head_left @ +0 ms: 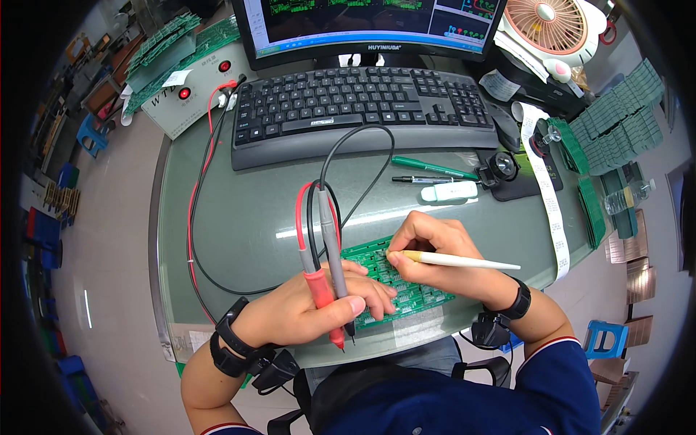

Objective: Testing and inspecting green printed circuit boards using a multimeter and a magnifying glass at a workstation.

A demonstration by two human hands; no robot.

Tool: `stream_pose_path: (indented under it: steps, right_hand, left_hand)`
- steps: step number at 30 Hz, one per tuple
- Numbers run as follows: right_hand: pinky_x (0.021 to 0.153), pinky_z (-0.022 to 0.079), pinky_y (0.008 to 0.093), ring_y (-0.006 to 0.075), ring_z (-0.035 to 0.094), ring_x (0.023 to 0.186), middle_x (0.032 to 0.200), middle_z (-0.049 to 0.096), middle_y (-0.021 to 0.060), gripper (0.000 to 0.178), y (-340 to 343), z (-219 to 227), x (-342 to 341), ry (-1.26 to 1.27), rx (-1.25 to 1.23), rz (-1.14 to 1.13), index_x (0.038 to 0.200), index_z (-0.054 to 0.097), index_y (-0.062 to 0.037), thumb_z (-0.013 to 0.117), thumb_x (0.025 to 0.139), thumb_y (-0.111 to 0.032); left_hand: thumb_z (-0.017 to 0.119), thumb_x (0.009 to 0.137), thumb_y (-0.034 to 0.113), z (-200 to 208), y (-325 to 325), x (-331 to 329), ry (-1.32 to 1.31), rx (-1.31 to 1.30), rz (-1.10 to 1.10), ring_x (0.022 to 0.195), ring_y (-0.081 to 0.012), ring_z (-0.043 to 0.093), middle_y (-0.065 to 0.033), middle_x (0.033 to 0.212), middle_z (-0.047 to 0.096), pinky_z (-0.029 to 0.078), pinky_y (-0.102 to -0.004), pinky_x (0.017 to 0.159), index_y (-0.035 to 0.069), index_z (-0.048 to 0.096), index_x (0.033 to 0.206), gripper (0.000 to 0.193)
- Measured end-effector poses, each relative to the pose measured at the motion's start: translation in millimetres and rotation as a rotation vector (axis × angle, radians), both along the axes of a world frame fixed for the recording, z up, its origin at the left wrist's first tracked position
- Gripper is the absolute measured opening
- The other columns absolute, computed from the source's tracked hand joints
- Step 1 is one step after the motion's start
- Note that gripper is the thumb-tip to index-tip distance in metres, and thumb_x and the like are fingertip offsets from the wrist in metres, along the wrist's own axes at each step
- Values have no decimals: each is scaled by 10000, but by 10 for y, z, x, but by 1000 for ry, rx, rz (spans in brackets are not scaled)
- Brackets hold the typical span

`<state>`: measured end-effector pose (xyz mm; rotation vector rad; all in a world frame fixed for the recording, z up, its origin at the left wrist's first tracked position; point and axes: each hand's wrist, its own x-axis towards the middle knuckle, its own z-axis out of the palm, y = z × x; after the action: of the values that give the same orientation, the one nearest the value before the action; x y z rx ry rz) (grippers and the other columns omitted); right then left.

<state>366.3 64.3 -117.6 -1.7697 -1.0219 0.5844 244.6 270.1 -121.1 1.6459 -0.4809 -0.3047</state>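
Note:
A green circuit board lies near the front edge of the table. My left hand rests over its left side, fingertips on the board. Held between that hand's thumb and fingers are two test probes, one red and one grey, with bare tips pointing down past the thumb. My right hand pinches a slim white pen-like tool with a cream-coloured grip, over the board's upper part. The tool's working end is hidden by my fingers.
A black keyboard stands before a monitor. Probe leads run from a box. Pens, a white-and-mint stick and a paper strip lie right. Boards are stacked far right.

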Motion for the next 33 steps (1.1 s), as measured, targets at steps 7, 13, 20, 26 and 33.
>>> stream_pose_path:
  steps: [7, 13, 20, 26, 33]
  right_hand:
    - [538, 440, 266, 118, 565, 602, 694, 597, 61, 166, -2, -13, 10, -4, 5, 4, 847, 547, -22, 664, 863, -137]
    - [535, 441, 278, 135, 570, 596, 691, 597, 72, 169, 0, -12, 17, -9, -19, 8, 841, 536, -23, 652, 866, -144]
    - [525, 438, 285, 144, 569, 581, 677, 593, 79, 167, -3, -38, 18, -23, 1, -1, 833, 529, -21, 650, 853, -136]
    - [522, 446, 289, 156, 578, 572, 669, 595, 83, 159, 17, -30, 10, -50, 16, 1, 827, 523, -20, 646, 840, -119]
    - [532, 456, 289, 165, 587, 579, 674, 601, 88, 162, 17, 0, 8, -93, -14, 7, 834, 521, -16, 646, 837, -120]
  left_hand:
    - [375, 982, 272, 2, 0, 5, 2, -1, -8, 1159, -278, 594, -101, 1041, 683, 372, -425, 1028, 34, 644, 991, 358]
    - [372, 972, 264, 1, 1, 1, -10, -4, -9, 1167, -287, 587, -106, 1055, 683, 371, -429, 1031, 30, 622, 983, 343]
    - [359, 959, 260, 34, 5, 6, 29, 13, -28, 1209, -275, 565, -97, 1105, 680, 299, -416, 1078, 46, 644, 1004, 360]
    - [373, 977, 265, 22, 1, -11, -5, 8, -6, 1164, -281, 585, -109, 1076, 679, 367, -420, 1036, 32, 642, 1024, 359]
    - [381, 974, 271, 30, -6, -25, 15, 10, 10, 1162, -282, 584, -112, 1077, 679, 385, -418, 1019, 29, 650, 1025, 365]
